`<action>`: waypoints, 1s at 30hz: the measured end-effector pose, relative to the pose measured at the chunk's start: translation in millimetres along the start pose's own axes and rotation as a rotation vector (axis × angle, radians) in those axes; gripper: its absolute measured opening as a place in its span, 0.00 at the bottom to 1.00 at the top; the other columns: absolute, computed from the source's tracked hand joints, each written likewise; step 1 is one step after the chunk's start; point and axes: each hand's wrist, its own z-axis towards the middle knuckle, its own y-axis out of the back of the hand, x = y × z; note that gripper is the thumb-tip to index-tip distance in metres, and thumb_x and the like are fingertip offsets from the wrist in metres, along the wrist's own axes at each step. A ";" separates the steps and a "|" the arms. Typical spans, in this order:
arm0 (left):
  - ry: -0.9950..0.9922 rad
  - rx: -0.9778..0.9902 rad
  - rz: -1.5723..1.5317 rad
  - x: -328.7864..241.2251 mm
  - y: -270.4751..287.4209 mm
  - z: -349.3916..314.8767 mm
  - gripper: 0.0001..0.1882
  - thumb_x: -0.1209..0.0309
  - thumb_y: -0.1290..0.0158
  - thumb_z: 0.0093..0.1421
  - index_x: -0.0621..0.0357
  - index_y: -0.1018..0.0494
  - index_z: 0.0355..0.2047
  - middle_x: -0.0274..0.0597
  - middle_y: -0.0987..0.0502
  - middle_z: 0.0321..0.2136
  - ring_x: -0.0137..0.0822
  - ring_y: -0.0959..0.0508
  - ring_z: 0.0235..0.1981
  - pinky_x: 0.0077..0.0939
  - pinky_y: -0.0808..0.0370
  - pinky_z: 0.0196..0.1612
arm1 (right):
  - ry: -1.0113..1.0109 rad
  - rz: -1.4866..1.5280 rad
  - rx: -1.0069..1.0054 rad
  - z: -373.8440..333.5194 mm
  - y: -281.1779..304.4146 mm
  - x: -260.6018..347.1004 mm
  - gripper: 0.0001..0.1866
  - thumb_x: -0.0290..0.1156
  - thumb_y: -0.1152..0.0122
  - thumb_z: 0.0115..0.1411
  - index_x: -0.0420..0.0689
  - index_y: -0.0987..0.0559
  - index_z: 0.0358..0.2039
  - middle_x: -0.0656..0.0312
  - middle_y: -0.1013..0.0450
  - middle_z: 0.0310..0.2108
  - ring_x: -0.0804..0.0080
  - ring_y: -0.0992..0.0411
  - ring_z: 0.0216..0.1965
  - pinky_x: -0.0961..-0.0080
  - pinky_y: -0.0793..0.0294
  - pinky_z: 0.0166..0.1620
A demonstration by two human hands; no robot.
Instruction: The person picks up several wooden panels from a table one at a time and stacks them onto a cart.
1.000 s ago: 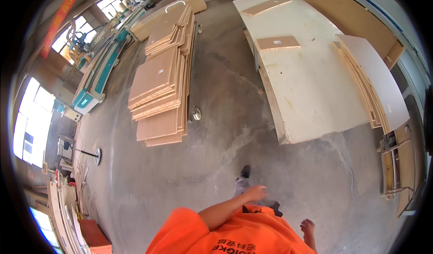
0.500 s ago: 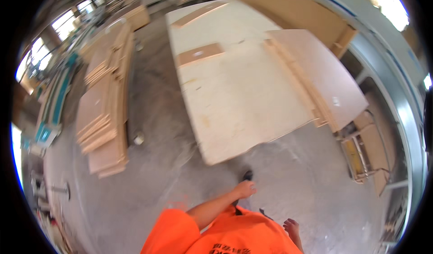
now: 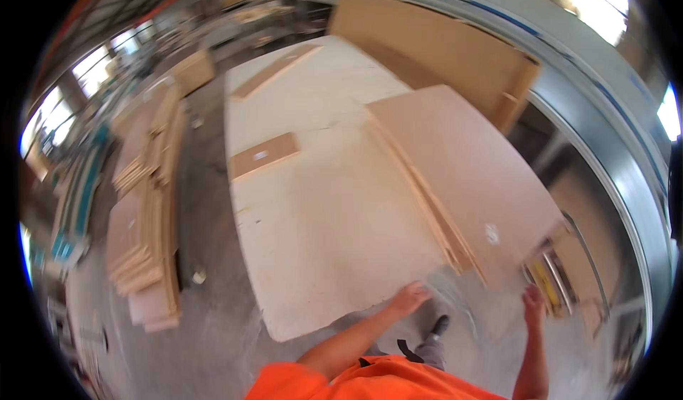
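My left hand [image 3: 411, 298] hangs by the near edge of a large pale board-topped table [image 3: 320, 215], fingers loosely bent and holding nothing. Off to the right, my right hand [image 3: 533, 302] is in the air with its fingers apart and nothing in them. It is nearest to the near corner of a stack of wide brown panels [image 3: 462, 165], which lies along the table's right side. A small white label [image 3: 491, 233] marks the top panel. Neither hand visibly grips a panel. Motion blur softens the fingers.
A short brown panel [image 3: 266, 155] and a narrow strip [image 3: 277, 70] lie on the table. Stacked boards [image 3: 146, 215] stand on the left. A large brown sheet [image 3: 427, 51] leans behind. A metal-framed cart [image 3: 562, 279] stands at the right, near a long grey machine [image 3: 605, 158].
I have come closer to the table and the panel stack, which sit lower in view. My right hand has risen and moved outward to the right. My left hand is now beside the table edge.
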 end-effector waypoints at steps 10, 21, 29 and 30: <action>0.172 -0.366 -0.337 -55.0 -122.3 119.9 0.29 0.51 0.46 0.52 0.64 0.31 0.44 0.47 0.24 0.33 0.37 0.25 0.36 0.28 0.31 0.40 | 0.199 -0.960 0.057 341.6 47.3 -49.0 0.36 0.29 0.40 0.49 0.39 0.42 0.58 0.46 0.39 0.54 0.54 0.42 0.57 0.64 0.42 0.56; 0.404 -0.935 -0.264 -60.6 -163.4 147.7 0.28 0.54 0.39 0.43 0.63 0.28 0.39 0.46 0.22 0.32 0.40 0.22 0.34 0.32 0.25 0.36 | 0.164 -0.540 0.337 409.5 40.9 -75.2 0.19 0.40 0.34 0.45 0.39 0.32 0.23 0.66 0.40 0.16 0.75 0.43 0.20 0.71 0.40 0.23; 0.402 -0.731 -0.518 -83.1 -135.7 121.7 0.21 0.64 0.40 0.46 0.66 0.27 0.37 0.45 0.22 0.29 0.32 0.22 0.28 0.25 0.25 0.30 | -0.013 -0.560 0.288 363.4 53.1 -86.0 0.33 0.41 0.33 0.43 0.34 0.30 0.47 0.48 0.30 0.45 0.56 0.32 0.47 0.67 0.34 0.50; 0.397 -0.723 -0.524 -82.5 -139.0 116.1 0.20 0.64 0.40 0.47 0.66 0.26 0.37 0.44 0.22 0.27 0.31 0.22 0.27 0.25 0.26 0.28 | -0.020 -0.543 0.267 351.9 56.9 -82.2 0.34 0.41 0.33 0.43 0.34 0.31 0.48 0.47 0.32 0.47 0.54 0.33 0.49 0.67 0.35 0.52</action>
